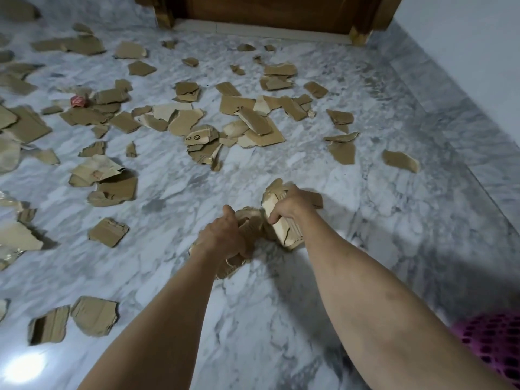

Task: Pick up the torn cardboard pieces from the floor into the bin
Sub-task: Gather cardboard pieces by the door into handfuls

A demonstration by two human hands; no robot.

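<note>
Cardboard pieces [254, 125] are lying scattered over most of the marble floor [394, 206], thickest in the middle and far left. Both hands are working low in the centre, near the person. The right hand [289, 206] is gripping a stack of pieces [284, 229], with the fingers curled round its top edge, and the stack is standing on edge, touching the floor. The left hand [222, 237] is curling round a second bunch [247, 220] just beside it, partly hidden under the palm. A pink bin [495, 347] with holes in its wall is showing at the near right corner, so it is close to the right arm.

The step in hand seems to be gathering one good handful before carrying it over. To do this well, the two bunches should be pressed together flat, like a pack of cards, because loose torn edges are slipping out easily. A firm squeeze from both sides is better than lifting from the top only. The bin's mouth is not visible, so the load should be turned toward it carefully.

Many pieces are waiting near a wooden door [267, 12] at the far side, so the task is far from finished.
</note>
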